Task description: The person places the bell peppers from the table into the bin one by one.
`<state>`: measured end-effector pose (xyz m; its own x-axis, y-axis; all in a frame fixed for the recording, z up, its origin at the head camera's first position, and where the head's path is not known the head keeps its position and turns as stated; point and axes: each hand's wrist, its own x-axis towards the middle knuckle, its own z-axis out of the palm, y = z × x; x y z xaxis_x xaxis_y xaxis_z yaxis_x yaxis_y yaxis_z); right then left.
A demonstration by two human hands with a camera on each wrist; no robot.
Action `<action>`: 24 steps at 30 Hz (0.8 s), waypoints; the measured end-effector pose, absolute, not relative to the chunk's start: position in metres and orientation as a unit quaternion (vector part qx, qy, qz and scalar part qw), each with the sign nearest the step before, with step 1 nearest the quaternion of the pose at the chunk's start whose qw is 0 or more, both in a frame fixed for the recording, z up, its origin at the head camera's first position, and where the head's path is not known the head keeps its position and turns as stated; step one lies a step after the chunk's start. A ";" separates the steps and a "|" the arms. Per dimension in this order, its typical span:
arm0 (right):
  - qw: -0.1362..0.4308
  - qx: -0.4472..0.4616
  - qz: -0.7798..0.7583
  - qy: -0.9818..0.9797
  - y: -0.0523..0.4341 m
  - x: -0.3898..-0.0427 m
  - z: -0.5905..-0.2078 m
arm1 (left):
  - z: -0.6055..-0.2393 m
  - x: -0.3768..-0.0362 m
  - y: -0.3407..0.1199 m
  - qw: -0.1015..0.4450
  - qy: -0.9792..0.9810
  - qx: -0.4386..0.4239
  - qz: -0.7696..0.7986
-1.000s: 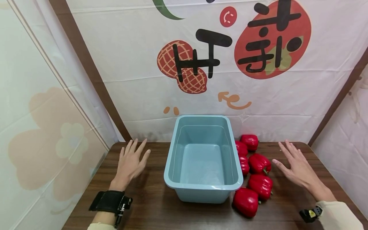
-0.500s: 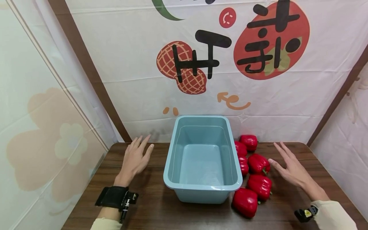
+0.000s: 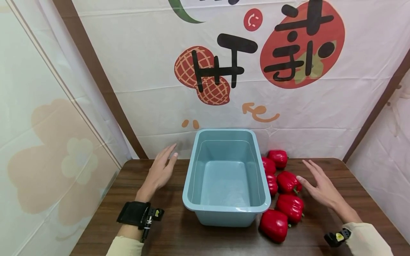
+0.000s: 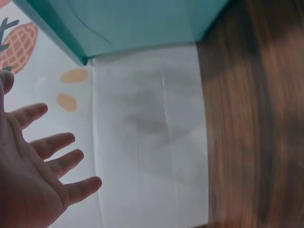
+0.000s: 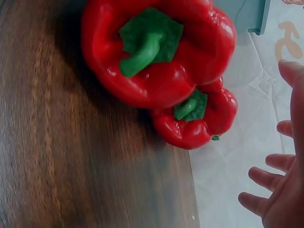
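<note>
A light-blue plastic basin (image 3: 226, 208) stands on the table with nothing inside it. Several red bell peppers (image 3: 290, 207) lie along its right side, some partly hidden behind its wall. My left hand (image 3: 161, 171) hovers left of the basin, fingers extended and apart from it; the left wrist view shows the palm (image 4: 28, 175) with spread fingers. To the right of the peppers is my right hand (image 3: 322, 187), its fingers straight and holding nothing. In the right wrist view, two peppers (image 5: 204, 52) with green stems appear close by, apart from the fingers.
The dark wooden table (image 3: 179, 238) ends at a white printed cloth (image 3: 144, 89) hung behind it. Side cloths hang at left and right. Black straps with small cameras (image 3: 136, 214) sit on both wrists.
My left hand has moved right, closer to the basin, and turned inward. The right hand has shifted slightly left toward the peppers. Basin and peppers stay in place.
</note>
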<state>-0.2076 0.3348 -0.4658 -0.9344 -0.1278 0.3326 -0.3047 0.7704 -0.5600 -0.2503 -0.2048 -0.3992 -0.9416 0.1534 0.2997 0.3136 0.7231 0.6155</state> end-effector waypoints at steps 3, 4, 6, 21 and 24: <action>0.139 0.116 0.326 -0.928 0.333 -0.209 -0.468 | -0.395 -0.252 -0.197 0.108 -0.907 -0.143 -0.381; 0.139 0.116 0.329 -0.927 0.332 -0.210 -0.469 | -0.393 -0.252 -0.194 0.105 -0.904 -0.149 -0.387; 0.141 0.117 0.336 -0.924 0.331 -0.211 -0.470 | -0.390 -0.253 -0.188 0.101 -0.898 -0.157 -0.399; 0.107 0.106 0.374 -0.915 0.327 -0.211 -0.471 | -0.385 -0.270 -0.165 0.025 -0.863 -0.144 -0.484; 0.090 0.103 0.388 -0.911 0.327 -0.211 -0.472 | -0.386 -0.274 -0.162 0.005 -0.844 -0.146 -0.515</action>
